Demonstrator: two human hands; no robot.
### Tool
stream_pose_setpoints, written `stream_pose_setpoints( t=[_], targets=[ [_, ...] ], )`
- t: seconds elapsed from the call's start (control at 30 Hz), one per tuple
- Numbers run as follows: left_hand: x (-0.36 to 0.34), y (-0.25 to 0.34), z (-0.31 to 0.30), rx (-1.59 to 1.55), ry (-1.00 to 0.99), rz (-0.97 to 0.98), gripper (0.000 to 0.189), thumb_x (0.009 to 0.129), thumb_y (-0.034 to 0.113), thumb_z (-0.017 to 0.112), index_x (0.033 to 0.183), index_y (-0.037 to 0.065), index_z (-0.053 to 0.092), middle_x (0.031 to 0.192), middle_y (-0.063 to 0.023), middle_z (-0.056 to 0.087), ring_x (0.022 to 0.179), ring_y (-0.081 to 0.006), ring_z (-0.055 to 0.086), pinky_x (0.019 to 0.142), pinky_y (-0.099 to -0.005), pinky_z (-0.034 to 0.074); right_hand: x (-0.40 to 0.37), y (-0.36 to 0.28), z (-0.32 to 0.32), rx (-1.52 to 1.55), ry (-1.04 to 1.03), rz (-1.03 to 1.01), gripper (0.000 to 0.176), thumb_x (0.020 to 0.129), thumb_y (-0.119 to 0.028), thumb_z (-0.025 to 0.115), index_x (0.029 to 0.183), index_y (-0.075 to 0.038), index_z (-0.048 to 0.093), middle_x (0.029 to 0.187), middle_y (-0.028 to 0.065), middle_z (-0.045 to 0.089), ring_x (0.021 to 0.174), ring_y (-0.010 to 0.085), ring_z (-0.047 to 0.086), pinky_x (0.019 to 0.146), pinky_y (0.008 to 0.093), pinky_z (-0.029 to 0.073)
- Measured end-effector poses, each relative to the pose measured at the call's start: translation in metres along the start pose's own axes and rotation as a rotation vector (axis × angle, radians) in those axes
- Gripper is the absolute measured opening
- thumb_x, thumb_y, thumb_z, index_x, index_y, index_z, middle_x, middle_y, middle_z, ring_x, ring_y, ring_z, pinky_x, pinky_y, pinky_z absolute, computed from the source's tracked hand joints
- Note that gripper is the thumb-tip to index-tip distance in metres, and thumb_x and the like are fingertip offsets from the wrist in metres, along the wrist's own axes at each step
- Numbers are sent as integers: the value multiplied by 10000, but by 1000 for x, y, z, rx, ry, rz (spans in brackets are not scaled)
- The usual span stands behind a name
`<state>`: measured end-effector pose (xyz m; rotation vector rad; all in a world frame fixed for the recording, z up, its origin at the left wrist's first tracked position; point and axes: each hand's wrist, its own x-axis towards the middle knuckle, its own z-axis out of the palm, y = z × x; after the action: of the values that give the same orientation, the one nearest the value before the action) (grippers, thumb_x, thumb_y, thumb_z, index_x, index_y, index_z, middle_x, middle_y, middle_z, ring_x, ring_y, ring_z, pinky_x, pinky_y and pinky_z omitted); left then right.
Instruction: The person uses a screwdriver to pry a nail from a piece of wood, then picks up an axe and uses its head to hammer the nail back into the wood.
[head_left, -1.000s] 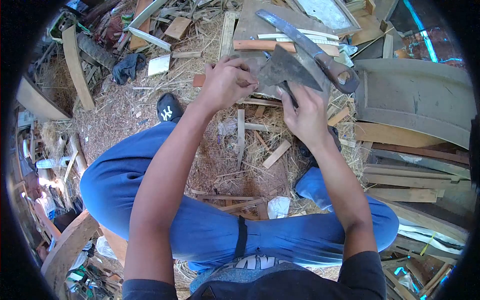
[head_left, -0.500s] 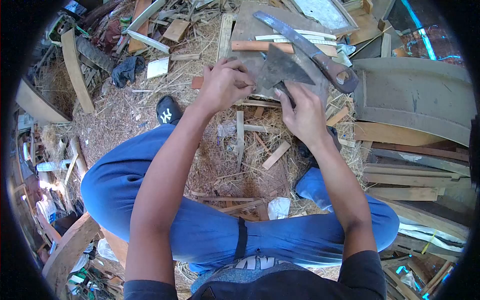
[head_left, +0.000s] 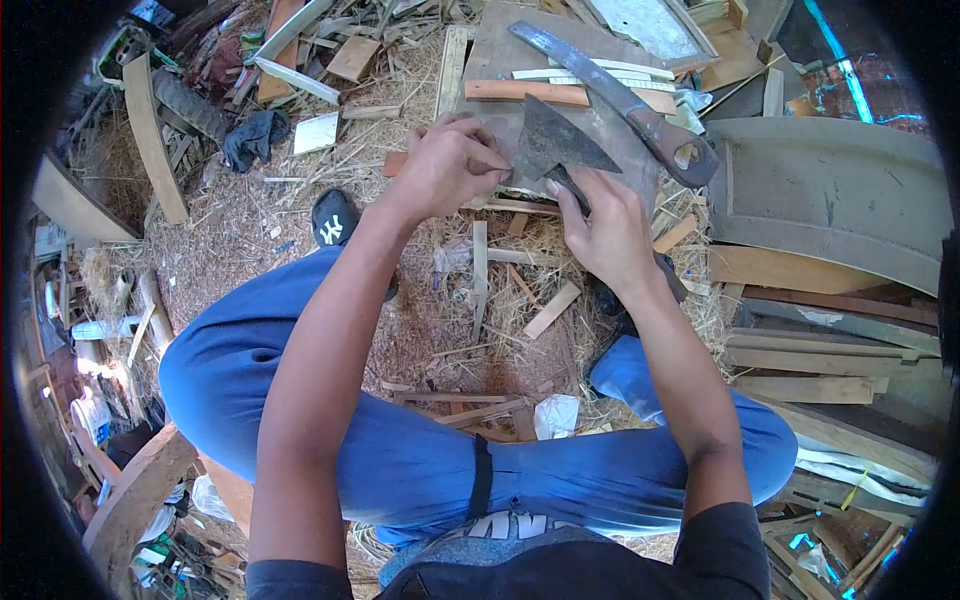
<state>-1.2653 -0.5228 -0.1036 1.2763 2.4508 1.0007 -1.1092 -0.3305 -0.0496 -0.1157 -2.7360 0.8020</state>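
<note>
My right hand (head_left: 607,225) is closed round the dark handle of a putty knife (head_left: 560,140), whose broad, triangular, grey blade points up and away over a worn board (head_left: 490,60). To its left, my left hand (head_left: 445,170) is closed with the fingertips pinched together close to the blade's lower left corner. Whatever those fingers hold is too small to make out. Beyond the blade lie a handsaw (head_left: 615,95) with a worn handle and an orange-brown wooden strip (head_left: 525,92).
Straw and wood scraps (head_left: 552,310) cover the ground between my legs. A large grey panel (head_left: 830,200) and stacked planks (head_left: 820,355) stand on the right. Curved boards (head_left: 153,140) and a dark cloth (head_left: 255,140) lie at the left.
The putty knife's blade has turned slightly, its top corner shifting left and down. Both hands stay almost in place; the left fingers remain pinched.
</note>
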Motion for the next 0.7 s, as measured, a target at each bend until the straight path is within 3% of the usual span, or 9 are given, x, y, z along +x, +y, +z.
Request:
stream_pose_setpoints(
  t=[0.1, 0.17, 0.27, 0.53, 0.7],
  targets=[
    [0, 2, -1, 18, -4, -15, 198, 820, 205, 837, 1015, 199, 873, 1101, -28, 721, 1135, -267, 639, 1010, -439, 485, 0, 1, 0, 8, 25, -14, 230, 941, -117, 722, 1148, -17, 734, 1039, 215, 750, 934, 442, 722, 791, 519, 586],
    [0, 3, -2, 25, 0, -6, 205, 821, 203, 832, 1022, 200, 873, 1103, -29, 721, 1126, -268, 642, 1007, -435, 497, 1, -1, -2, 26, 10, 11, 240, 952, -104, 750, 1128, 59, 732, 1040, 262, 743, 961, 453, 725, 843, 470, 573],
    [1, 7, -7, 13, -26, -23, 225, 822, 204, 825, 1042, 205, 871, 1111, -33, 722, 1112, -270, 648, 999, -429, 520, 2, 1, -4, 25, 19, -13, 255, 943, -104, 722, 1168, 16, 730, 1077, 226, 753, 970, 442, 727, 829, 502, 590],
    [0, 7, -12, 21, -58, 13, 321, 788, 240, 859, 1108, 223, 857, 1115, -39, 714, 1100, -280, 653, 994, -436, 539, 4, 1, -5, 40, 42, -6, 258, 947, -92, 720, 1176, 26, 732, 1096, 231, 754, 989, 440, 728, 853, 490, 589],
    [-4, 11, -5, 172, 41, 75, 423, 751, 226, 904, 1167, 198, 829, 1126, -47, 709, 1064, -292, 657, 953, -450, 534, 3, 5, -1, 38, 73, -15, 253, 949, -97, 722, 1168, 29, 732, 1098, 239, 748, 996, 441, 727, 851, 486, 586]
  ],
)
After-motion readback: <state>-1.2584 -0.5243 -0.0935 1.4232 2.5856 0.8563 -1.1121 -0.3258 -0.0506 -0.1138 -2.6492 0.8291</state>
